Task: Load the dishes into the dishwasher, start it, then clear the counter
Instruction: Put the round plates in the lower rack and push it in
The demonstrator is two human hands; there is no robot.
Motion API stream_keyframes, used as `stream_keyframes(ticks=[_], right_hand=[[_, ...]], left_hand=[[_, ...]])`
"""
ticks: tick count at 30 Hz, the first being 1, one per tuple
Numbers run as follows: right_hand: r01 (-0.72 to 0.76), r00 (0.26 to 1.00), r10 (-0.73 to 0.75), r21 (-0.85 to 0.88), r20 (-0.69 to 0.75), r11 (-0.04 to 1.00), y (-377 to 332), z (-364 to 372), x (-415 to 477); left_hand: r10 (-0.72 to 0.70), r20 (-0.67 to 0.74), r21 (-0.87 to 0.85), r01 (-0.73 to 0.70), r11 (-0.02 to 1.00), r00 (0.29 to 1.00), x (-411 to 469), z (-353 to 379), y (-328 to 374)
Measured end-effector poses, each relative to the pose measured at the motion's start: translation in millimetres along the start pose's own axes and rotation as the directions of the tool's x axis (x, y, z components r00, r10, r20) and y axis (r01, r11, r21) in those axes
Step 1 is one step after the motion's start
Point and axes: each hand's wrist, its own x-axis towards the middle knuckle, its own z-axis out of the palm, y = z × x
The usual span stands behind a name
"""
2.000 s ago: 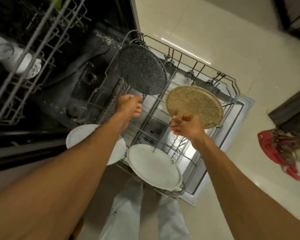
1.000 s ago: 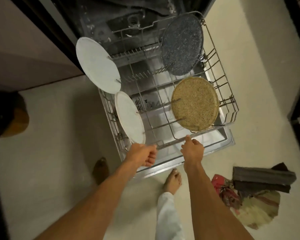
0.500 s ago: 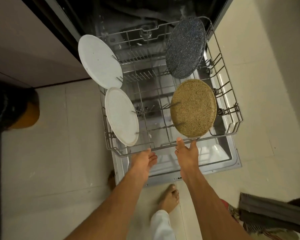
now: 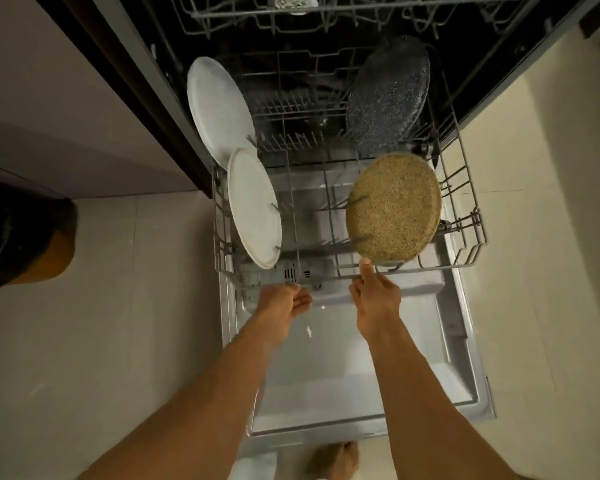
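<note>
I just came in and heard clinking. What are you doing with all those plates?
A person is loading the dishwasher. Both hands are at the front rail of the lower rack: the left hand is loosely curled just below it, and the right hand has its fingers on it. Four plates stand on edge in the rack: two white plates on the left, a dark speckled plate and a tan speckled plate on the right. The door lies open.
</note>
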Motion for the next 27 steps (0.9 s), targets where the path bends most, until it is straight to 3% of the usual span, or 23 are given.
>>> stream_keyframes(ticks=[7,15,22,27], right_hand=[[0.071,0.992,-0.064,-0.058,0.110,0.996,-55.8,49.2,31.6],[0.068,0.952,-0.056,-0.029,0.302,0.997,-98.9,79.3,69.3],[0.156,0.940,-0.111,-0.119,0.322,0.981,-127.9,110.1,86.2],[0.128,0.934,-0.120,-0.004,0.336,0.992,-146.5,133.7,99.8]], left_hand=[[0.139,-0.014,0.017,-0.139,0.990,0.990,22.1,16.1,62.9],[0.264,0.009,-0.147,-0.260,0.954,0.964,40.9,42.8,116.2],[0.335,0.045,-0.167,-0.323,0.932,0.941,64.9,56.9,159.1],[0.363,0.064,-0.164,-0.349,0.923,0.930,73.4,63.2,186.5]])
